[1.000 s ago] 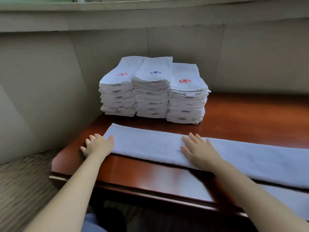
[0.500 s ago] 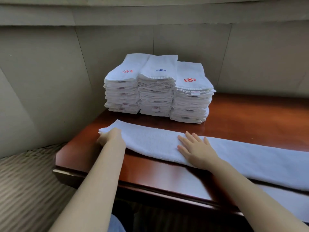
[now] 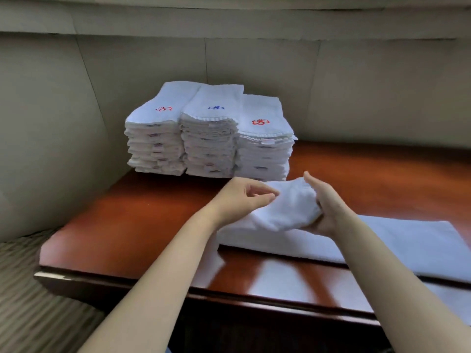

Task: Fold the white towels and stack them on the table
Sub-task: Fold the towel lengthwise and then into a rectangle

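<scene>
Now folding long white fluffy towel (image 3: pixel 288 212), flat a moment ago | pinching its end with left hand (image 3: pixel 244 197) | gripping the bend with right hand (image 3: pixel 326 207), fingers curling under | getting nearer to stacking

Readable words: we find none.
Stacked towels (image 3: pixel 211 138): we see red and blue stitched emblems (image 3: pixel 260 122) on top, illegible.

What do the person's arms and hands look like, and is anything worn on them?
The left forearm and right forearm are bare up to the picture's edge; no sleeve shows. The left hand and right hand wear no glove, and no ring, watch or bracelet is visible.
</scene>
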Available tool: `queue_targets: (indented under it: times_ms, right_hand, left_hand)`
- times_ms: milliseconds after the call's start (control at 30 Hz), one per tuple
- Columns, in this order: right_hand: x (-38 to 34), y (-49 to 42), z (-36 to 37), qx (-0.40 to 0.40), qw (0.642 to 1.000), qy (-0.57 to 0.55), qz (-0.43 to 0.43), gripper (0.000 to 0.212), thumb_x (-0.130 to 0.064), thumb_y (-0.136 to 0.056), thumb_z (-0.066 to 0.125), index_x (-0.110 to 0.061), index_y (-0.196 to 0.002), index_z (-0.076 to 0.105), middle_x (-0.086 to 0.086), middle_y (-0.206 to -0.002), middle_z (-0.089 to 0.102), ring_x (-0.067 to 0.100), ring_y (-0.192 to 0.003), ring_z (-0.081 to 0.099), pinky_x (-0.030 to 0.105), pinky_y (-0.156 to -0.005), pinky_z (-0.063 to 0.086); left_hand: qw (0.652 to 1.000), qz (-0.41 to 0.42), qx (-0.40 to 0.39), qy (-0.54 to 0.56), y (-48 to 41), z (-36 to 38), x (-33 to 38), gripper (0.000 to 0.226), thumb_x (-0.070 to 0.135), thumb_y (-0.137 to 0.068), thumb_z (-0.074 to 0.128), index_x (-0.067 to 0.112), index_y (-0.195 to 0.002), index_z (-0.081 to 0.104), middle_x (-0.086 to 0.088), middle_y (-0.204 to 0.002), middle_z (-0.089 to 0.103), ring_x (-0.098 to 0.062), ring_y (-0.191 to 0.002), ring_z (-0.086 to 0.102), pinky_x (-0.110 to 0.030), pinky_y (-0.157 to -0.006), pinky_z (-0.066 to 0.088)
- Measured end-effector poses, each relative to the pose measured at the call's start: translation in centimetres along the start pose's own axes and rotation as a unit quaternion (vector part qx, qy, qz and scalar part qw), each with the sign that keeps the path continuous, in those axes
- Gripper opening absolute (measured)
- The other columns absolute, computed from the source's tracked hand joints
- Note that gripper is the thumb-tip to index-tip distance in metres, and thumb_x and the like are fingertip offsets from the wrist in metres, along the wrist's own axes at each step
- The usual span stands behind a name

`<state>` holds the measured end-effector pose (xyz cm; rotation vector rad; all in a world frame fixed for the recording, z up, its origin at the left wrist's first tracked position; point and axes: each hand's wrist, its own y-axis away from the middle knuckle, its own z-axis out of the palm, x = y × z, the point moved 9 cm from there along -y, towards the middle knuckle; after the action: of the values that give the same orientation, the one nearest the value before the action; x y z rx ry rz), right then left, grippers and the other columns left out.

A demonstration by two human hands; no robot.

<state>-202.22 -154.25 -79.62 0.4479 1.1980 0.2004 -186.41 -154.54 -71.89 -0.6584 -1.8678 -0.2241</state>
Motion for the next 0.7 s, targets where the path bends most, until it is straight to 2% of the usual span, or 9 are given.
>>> queue_targets:
  times_ms: [100, 167, 233, 300, 400, 467, 533, 600, 700]
  right_hand:
    - [0.5, -0.2, -3.6, 0.140, 0.966, 0.217, 0.002, 0.040, -0.017, -0.088, 0.065, -0.004, -0.125, 0.055, 0.013, -0.107, 0.061, 0.027, -0.092, 0.061, 0.036, -0.081, 0.049]
    - [0.2, -0.2, -3.9, 0.145, 0.948, 0.282, -0.014, 0.034, -0.008, -0.091, 0.059, -0.003, -0.125, 0.056, 0.014, -0.110, 0.060, 0.028, -0.096, 0.059, 0.037, -0.084, 0.048]
    - [-0.6, 0.4, -3.7, 0.125, 0.949, 0.287, -0.043, 0.029, 0.000, -0.093, 0.053, -0.002, -0.121, 0.057, 0.017, -0.108, 0.061, 0.030, -0.095, 0.059, 0.041, -0.086, 0.049]
    - [-2.7, 1.6, -3.9, 0.120, 0.943, 0.295, -0.095, 0.026, 0.005, -0.091, 0.048, -0.003, -0.114, 0.059, 0.020, -0.105, 0.062, 0.032, -0.095, 0.060, 0.047, -0.090, 0.048]
    - [-6.4, 4.0, -5.6, 0.141, 0.940, 0.269, -0.156, 0.023, 0.004, -0.090, 0.049, -0.008, -0.106, 0.060, 0.017, -0.099, 0.064, 0.032, -0.089, 0.061, 0.046, -0.089, 0.048]
    - [-8.4, 5.5, -8.2, 0.173, 0.940, 0.241, -0.170, 0.019, 0.000, -0.091, 0.051, -0.013, -0.101, 0.061, 0.017, -0.104, 0.064, 0.033, -0.091, 0.062, 0.045, -0.087, 0.051]
    - [-9.4, 6.6, -11.4, 0.216, 0.932, 0.243, -0.159, 0.020, -0.004, -0.092, 0.052, -0.012, -0.108, 0.061, 0.019, -0.110, 0.062, 0.034, -0.096, 0.062, 0.045, -0.087, 0.051]
    - [-9.6, 7.5, -15.1, 0.288, 0.903, 0.298, -0.113, 0.025, -0.010, -0.093, 0.055, -0.009, -0.118, 0.059, 0.017, -0.109, 0.061, 0.034, -0.096, 0.060, 0.041, -0.084, 0.051]
    - [-8.9, 8.3, -19.2, 0.349, 0.847, 0.398, -0.058, 0.020, -0.013, -0.090, 0.060, -0.001, -0.107, 0.062, 0.013, -0.094, 0.056, 0.029, -0.082, 0.053, 0.032, -0.072, 0.042]
  left_hand:
    - [0.989, -0.035, 0.139, -0.028, 0.0, -3.7, -1.8, 0.017, 0.009, -0.091, 0.058, 0.016, -0.093, 0.073, 0.001, -0.086, 0.071, -0.005, -0.072, 0.064, -0.008, -0.067, 0.047]
    - [0.977, -0.055, 0.198, -0.061, 0.2, -5.8, -3.0, 0.019, 0.008, -0.092, 0.054, 0.016, -0.091, 0.071, -0.001, -0.085, 0.071, -0.007, -0.070, 0.063, -0.017, -0.069, 0.049]
    - [0.967, -0.089, 0.225, -0.081, 0.4, -6.9, -4.5, 0.019, 0.009, -0.092, 0.053, 0.019, -0.089, 0.069, -0.003, -0.091, 0.072, -0.013, -0.077, 0.065, -0.025, -0.077, 0.051]
    - [0.958, -0.137, 0.219, -0.127, 0.4, -7.1, -6.2, 0.017, 0.015, -0.091, 0.054, 0.018, -0.101, 0.068, -0.004, -0.104, 0.070, -0.021, -0.095, 0.065, -0.033, -0.090, 0.050]
    - [0.951, -0.214, 0.156, -0.161, 0.3, -5.3, -8.2, 0.041, 0.033, -0.092, 0.055, 0.015, -0.129, 0.052, -0.005, -0.113, 0.063, -0.027, -0.105, 0.062, -0.039, -0.093, 0.050]
    - [0.951, -0.243, 0.125, -0.143, 0.2, -3.6, -8.7, 0.055, 0.042, -0.092, 0.053, 0.016, -0.138, 0.041, -0.003, -0.106, 0.059, -0.027, -0.099, 0.063, -0.039, -0.088, 0.053]
    - [0.953, -0.251, 0.104, -0.133, -0.1, -2.0, -8.8, 0.062, 0.048, -0.091, 0.051, 0.016, -0.143, 0.035, -0.005, -0.108, 0.059, -0.025, -0.097, 0.063, -0.036, -0.082, 0.054]
    - [0.959, -0.239, 0.090, -0.123, -0.7, -0.4, -8.5, 0.067, 0.050, -0.091, 0.050, 0.016, -0.145, 0.031, -0.003, -0.103, 0.060, -0.021, -0.090, 0.062, -0.032, -0.073, 0.052]
    - [0.966, -0.232, 0.066, -0.096, -1.7, 2.2, -8.0, 0.071, 0.054, -0.090, 0.050, 0.016, -0.145, 0.028, 0.000, -0.100, 0.061, -0.012, -0.078, 0.058, -0.027, -0.060, 0.049]
